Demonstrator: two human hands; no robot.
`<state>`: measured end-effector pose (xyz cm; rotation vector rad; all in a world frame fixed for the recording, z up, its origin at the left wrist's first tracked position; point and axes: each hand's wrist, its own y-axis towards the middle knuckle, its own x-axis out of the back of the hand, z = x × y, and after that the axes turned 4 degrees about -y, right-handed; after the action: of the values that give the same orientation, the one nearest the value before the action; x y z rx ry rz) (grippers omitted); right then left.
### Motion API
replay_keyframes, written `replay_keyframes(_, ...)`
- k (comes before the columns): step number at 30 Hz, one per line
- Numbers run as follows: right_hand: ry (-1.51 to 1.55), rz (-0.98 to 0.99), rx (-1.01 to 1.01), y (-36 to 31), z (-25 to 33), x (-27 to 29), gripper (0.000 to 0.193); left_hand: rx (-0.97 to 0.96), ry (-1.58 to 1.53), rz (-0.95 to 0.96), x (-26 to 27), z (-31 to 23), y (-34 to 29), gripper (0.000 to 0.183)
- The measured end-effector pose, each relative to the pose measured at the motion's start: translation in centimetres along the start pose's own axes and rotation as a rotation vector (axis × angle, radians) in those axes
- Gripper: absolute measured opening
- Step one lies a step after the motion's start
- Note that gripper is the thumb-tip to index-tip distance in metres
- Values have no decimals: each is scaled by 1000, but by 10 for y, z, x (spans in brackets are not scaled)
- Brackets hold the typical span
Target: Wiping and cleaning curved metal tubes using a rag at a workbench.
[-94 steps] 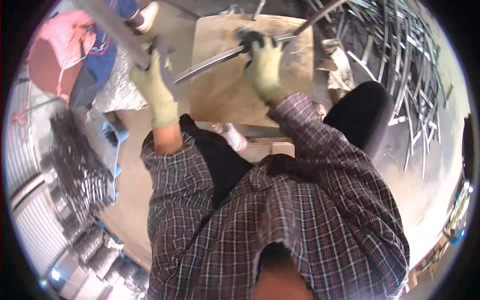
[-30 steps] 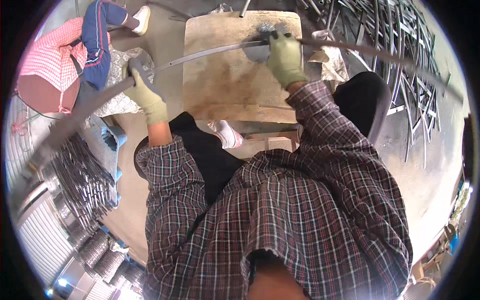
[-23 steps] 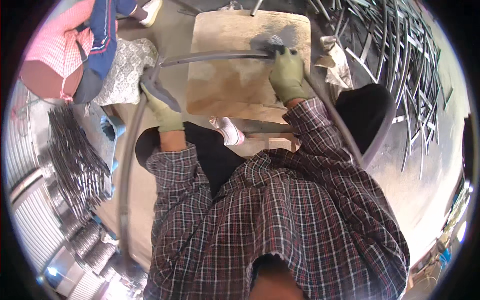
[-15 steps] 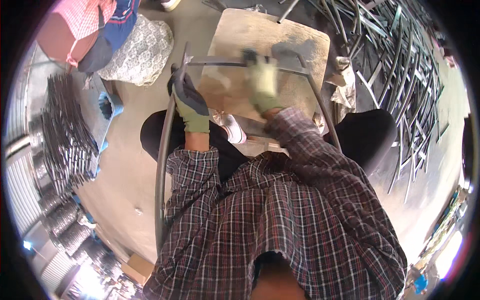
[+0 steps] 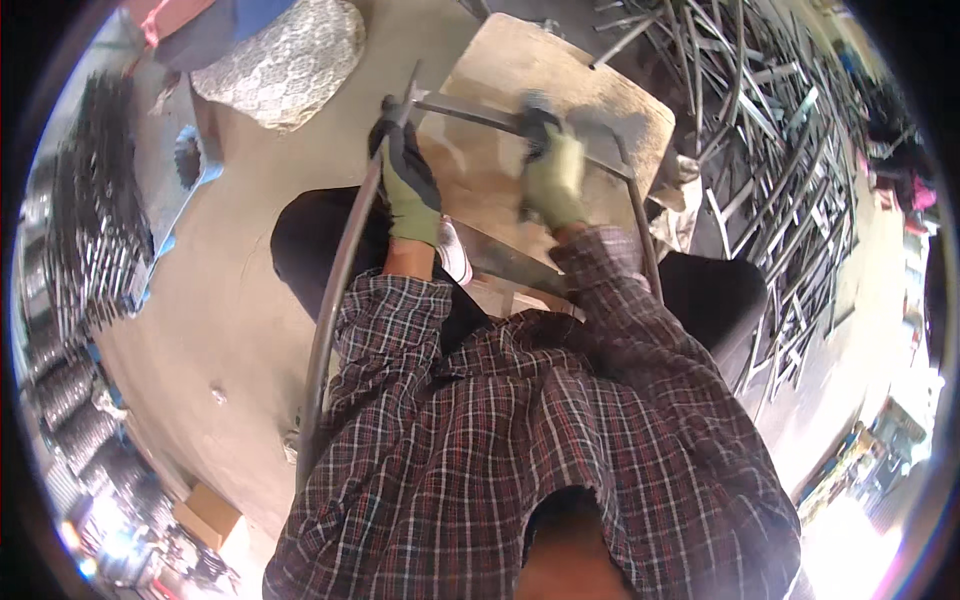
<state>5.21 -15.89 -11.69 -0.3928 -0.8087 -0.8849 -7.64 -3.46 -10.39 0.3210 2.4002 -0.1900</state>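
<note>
A bent grey metal tube frame [image 5: 347, 235] spans my lap, its crossbar [image 5: 468, 107] running across a worn wooden board. At the frame's left corner, my left hand [image 5: 408, 180], in a green glove with dark coating, is closed around the tube. My right hand [image 5: 556, 175], in the same kind of glove, is at the middle of the crossbar. It is blurred by motion, with its fingers curled. A greyish shape shows at its fingertips; whether that is the glove's coating or a held piece I cannot make out.
The wooden board [image 5: 505, 55] lies on a low support before me. Many loose metal strips and tubes [image 5: 780, 150] are heaped at the right. A bundle of dark rods [image 5: 85, 210] lies at the left, beside a blue-edged piece [image 5: 190, 160]. A lace-covered round seat [image 5: 285, 70] stands at the far left.
My right hand has shifted slightly along the crossbar, still blurred. My left hand keeps its grip at the corner. The whole view has turned a little, and the frame sits tilted differently.
</note>
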Motion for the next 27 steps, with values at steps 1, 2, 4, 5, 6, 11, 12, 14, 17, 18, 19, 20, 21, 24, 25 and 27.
replay_keyframes(1,-13,42,145,6,41,-14,47,-6,-19,-7,3,-2,4,31)
replay_keyframes(2,-41,76,272,10,71,-27,46,-13,-21,-13,0,0,4,31)
replay_keyframes(4,175,-182,774,44,102,-53,42,23,24,139,-6,2,2,36)
replay_keyframes(5,175,-178,771,43,98,-50,42,156,-64,224,-3,-3,7,38)
replay_keyframes(6,160,-80,767,43,88,-41,41,163,-65,223,-3,-2,4,38)
replay_keyframes(11,-62,-17,427,15,12,-1,42,11,57,55,10,-1,2,40)
replay_keyframes(12,-59,-10,434,18,17,-9,42,25,44,52,13,-1,2,40)
replay_keyframes(14,32,56,289,31,29,-28,44,24,74,105,-4,1,-4,40)
replay_keyframes(17,123,-1,554,55,85,-57,42,85,67,172,-14,8,-4,41)
replay_keyframes(18,53,96,584,63,86,-53,44,149,20,200,-14,10,-2,41)
replay_keyframes(19,123,32,715,58,91,-50,41,40,99,210,10,12,9,43)
replay_keyframes(20,-8,68,619,51,75,-41,42,50,96,211,12,13,8,43)
replay_keyframes(21,-127,123,533,36,56,-34,42,36,91,155,19,10,5,43)
replay_keyframes(24,-216,-29,339,13,-62,22,44,63,68,69,-3,6,3,43)
replay_keyframes(25,-276,-148,394,8,-93,38,34,48,77,77,-6,8,3,42)
replay_keyframes(27,-321,-191,296,-3,-106,46,26,50,92,77,-11,6,0,40)
